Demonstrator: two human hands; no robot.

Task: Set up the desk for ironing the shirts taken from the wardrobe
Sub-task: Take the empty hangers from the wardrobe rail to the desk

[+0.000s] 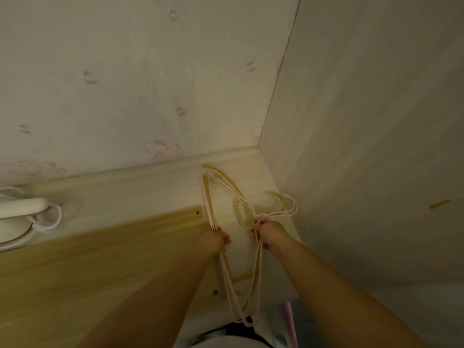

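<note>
A bunch of thin clothes hangers [227,187], pink and yellow, lies flat over the pale far-right corner of the wooden desk [100,249]. My left hand [216,240] grips the bunch's left side bars. My right hand [270,236] grips it just below the hooks [286,204], which point right toward the side panel. The bunch's near end hangs past the desk's front edge. No shirt is in view.
A white appliance [18,209] with a coiled white cord [51,221] rests at the desk's far left. Patterned wallpaper [125,84] rises behind the desk. A pale side panel [364,146] closes the right. A pink stick-like object [291,322] stands below the desk.
</note>
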